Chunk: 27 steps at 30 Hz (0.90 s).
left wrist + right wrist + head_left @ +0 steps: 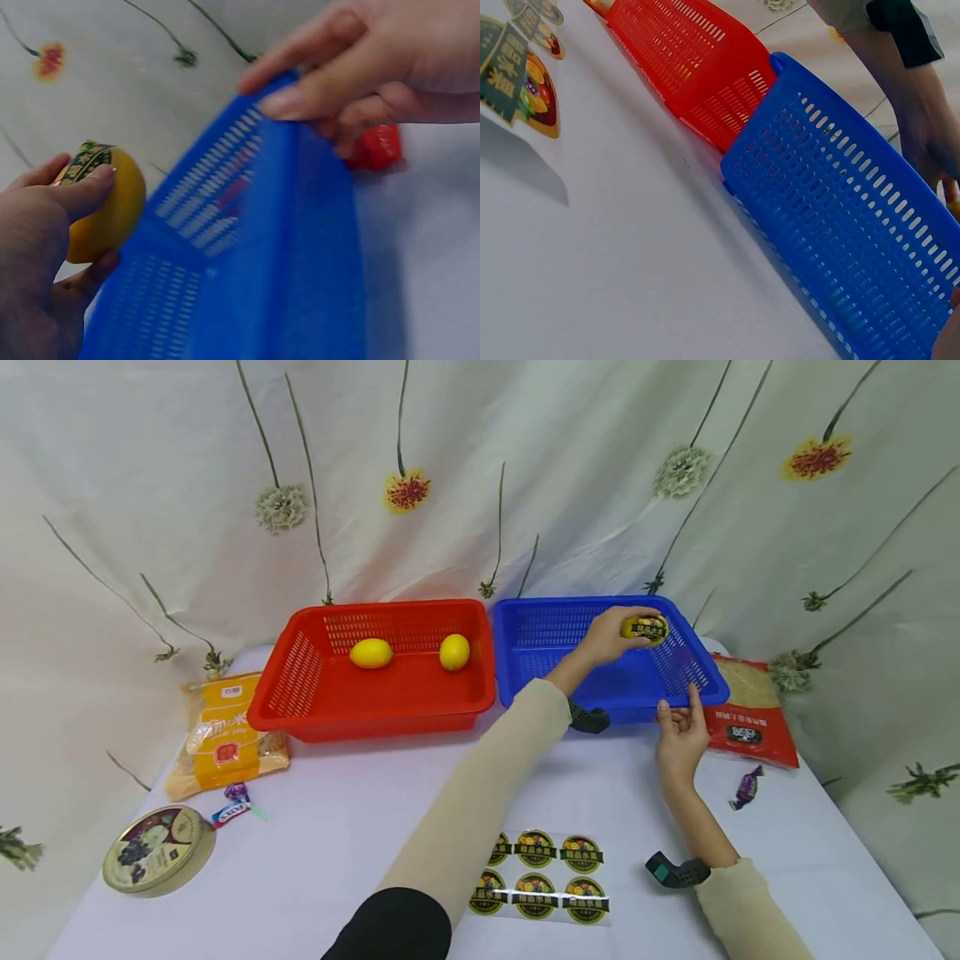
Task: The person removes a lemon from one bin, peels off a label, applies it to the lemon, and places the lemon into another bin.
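Note:
My left hand (609, 633) holds a yellow lemon (656, 641) over the right part of the blue basket (525, 664). A round dark sticker (88, 161) with gold lettering is on the lemon, and the left thumb lies at its edge in the left wrist view. At the basket's front right corner, my right hand (681, 743) pinches the rim between thumb and forefinger. Only a sliver of the right hand (949, 334) shows in the right wrist view. Two more lemons, one at the left (371, 653) and one at the right (454, 652), lie in the red basket (375, 724).
Under my left forearm lies a sheet of round stickers (551, 877), partly covered. A yellow food bag (228, 735), wrapped candies (232, 810) and a round tin (157, 852) stand at the left. To the right are a red food bag (750, 714) and a purple candy (746, 787).

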Available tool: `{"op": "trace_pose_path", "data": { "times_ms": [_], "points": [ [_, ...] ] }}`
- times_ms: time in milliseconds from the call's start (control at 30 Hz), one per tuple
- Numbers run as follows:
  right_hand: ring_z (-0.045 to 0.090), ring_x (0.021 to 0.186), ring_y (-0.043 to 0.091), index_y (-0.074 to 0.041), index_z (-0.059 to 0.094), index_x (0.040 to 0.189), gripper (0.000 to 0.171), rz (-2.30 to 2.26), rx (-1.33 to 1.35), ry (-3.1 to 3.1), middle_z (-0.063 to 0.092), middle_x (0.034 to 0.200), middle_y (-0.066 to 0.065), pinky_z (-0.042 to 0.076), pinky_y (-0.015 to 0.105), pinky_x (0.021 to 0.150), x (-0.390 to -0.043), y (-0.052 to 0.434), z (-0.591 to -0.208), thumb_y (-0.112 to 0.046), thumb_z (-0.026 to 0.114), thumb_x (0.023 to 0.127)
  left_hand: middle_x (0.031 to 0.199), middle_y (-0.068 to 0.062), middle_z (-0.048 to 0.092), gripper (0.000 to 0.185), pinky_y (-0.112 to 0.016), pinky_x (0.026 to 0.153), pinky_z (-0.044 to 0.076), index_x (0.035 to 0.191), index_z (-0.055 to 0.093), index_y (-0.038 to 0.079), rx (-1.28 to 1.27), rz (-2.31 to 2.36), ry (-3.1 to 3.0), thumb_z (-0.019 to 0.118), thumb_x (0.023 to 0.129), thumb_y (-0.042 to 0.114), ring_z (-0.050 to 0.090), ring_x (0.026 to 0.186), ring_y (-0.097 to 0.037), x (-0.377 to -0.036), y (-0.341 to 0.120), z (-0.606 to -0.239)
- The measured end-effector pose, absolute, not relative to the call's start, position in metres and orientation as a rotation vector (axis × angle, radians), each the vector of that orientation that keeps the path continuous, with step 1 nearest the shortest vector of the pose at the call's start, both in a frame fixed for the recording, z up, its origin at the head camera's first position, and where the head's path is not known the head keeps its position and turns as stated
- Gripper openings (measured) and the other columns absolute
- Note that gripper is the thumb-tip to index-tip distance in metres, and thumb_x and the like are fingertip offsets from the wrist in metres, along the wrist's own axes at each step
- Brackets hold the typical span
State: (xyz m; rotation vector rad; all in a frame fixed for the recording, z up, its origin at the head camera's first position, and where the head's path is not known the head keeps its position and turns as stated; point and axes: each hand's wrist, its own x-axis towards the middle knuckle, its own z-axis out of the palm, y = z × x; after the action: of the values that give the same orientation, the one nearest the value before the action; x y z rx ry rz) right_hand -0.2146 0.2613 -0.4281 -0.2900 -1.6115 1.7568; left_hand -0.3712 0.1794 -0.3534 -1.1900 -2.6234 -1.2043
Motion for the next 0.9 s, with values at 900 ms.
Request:
{"op": "trace_pose_path", "data": {
  "times_ms": [900],
  "points": [
    [0.049, 0.079, 0.010, 0.000, 0.033, 0.141, 0.054, 1.741, -0.279, -1.620, 0.045, 0.090, 0.008, 0.047, 0.010, 0.072, -0.221, 0.267, -0.437, -0.002, 0.054, 0.091, 0.131, 0.005, 0.052, 0.045, -0.028, 0.096, 0.040, 0.126, 0.057, 0.036, -0.621, -0.875, -3.273, 0.066, 0.087, 0.015, 0.043, 0.122, -0.017, -0.385, 0.222, -0.412]
  ]
}}
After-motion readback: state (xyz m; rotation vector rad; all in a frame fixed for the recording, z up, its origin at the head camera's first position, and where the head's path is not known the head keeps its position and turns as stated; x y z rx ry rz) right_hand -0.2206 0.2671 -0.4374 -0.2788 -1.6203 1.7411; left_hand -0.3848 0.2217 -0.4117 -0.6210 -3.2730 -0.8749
